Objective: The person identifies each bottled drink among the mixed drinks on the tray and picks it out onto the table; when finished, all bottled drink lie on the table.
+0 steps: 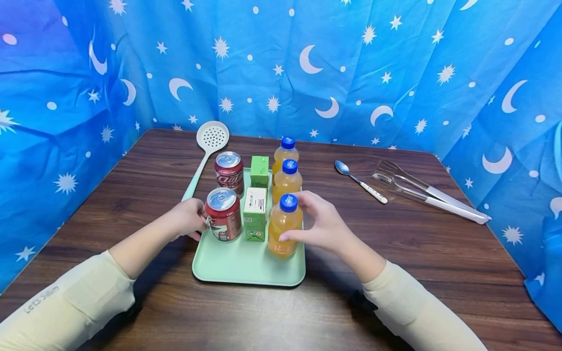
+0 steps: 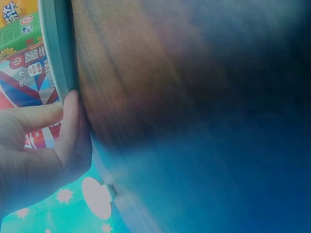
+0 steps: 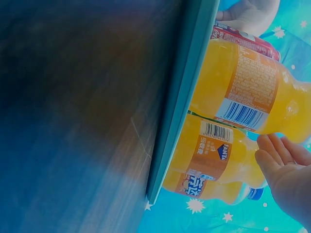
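A pale green tray (image 1: 246, 268) carries two red soda cans (image 1: 224, 226), two green drink cartons (image 1: 255, 222) and three orange soda bottles (image 1: 285, 222) with blue caps. My left hand (image 1: 190, 219) pinches the tray's left rim between thumb and fingers, beside the nearer can; the left wrist view shows the fingertips (image 2: 71, 99) on that rim. Around the nearest bottle, my right hand (image 1: 322, 226) is spread, thumb at its front and fingers behind the cap. In the right wrist view those fingers (image 3: 272, 153) look extended near the bottles; firm contact cannot be made out.
A pale skimmer (image 1: 212, 136) lies behind the cans, its handle running toward my left hand. To the right on the dark wooden table (image 1: 395, 243) lie a spoon (image 1: 360, 181) and tongs (image 1: 432, 192). A blue star-patterned cloth (image 1: 281, 63) hangs around the back and sides.
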Tool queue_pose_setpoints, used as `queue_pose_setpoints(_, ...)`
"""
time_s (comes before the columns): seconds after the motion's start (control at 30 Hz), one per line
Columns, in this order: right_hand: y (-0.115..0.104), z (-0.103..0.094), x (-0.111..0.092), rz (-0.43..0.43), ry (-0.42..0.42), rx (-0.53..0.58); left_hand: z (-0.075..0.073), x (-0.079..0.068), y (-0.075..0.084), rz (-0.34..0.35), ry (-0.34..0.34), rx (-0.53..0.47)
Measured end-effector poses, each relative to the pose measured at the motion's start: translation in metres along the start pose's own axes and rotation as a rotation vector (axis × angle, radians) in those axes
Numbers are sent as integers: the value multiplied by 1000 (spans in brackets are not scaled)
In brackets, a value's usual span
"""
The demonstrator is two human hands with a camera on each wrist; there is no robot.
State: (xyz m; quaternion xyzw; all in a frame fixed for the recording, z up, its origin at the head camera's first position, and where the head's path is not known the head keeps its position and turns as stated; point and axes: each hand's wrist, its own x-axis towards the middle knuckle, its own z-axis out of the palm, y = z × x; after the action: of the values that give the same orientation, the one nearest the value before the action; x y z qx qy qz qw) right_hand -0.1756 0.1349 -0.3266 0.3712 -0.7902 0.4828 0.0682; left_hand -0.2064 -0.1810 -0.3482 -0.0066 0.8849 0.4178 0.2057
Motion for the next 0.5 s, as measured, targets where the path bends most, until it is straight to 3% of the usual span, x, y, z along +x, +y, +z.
queue_pose_setpoints(0.5, -6, 2, 1, 39, -14, -39, 0, -1, 1, 0, 2, 1)
